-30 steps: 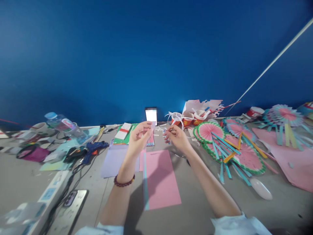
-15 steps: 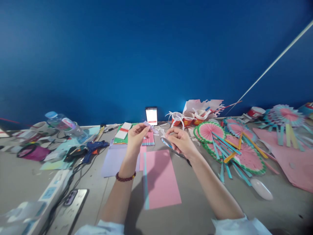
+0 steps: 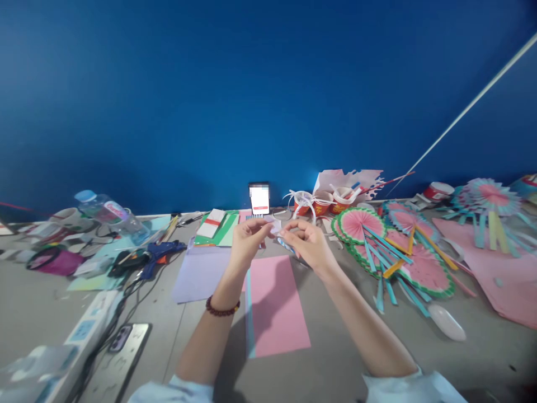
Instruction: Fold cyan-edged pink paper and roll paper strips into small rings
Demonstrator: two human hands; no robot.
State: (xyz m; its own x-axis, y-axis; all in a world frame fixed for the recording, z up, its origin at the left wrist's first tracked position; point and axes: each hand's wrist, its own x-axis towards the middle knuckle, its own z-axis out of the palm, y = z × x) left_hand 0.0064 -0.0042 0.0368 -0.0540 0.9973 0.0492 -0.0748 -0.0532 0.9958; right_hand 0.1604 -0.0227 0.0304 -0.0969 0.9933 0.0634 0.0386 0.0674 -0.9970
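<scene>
My left hand (image 3: 247, 242) and my right hand (image 3: 307, 242) meet above the table, fingertips pinched together on a small pale lilac piece of paper (image 3: 274, 226). My right hand also holds scissors with a blue handle (image 3: 289, 247), tucked under its fingers. A pink paper sheet (image 3: 274, 305) with a light blue strip along its left edge lies flat below both hands. A lilac sheet (image 3: 201, 274) lies left of it. A bead bracelet (image 3: 221, 308) is on my left wrist.
Watermelon-patterned paper fans (image 3: 396, 249) with blue and yellow strips fill the right side. Red paper cups (image 3: 323, 202) and a lit phone (image 3: 259, 199) stand by the blue wall. A glue gun (image 3: 157, 255), water bottle (image 3: 109, 214), cables and another phone (image 3: 125, 341) lie left.
My hands have come together at the centre; the left moved right and down with the lilac piece, and the right now pinches it too. The striped pink bundle is no longer seen behind them.
</scene>
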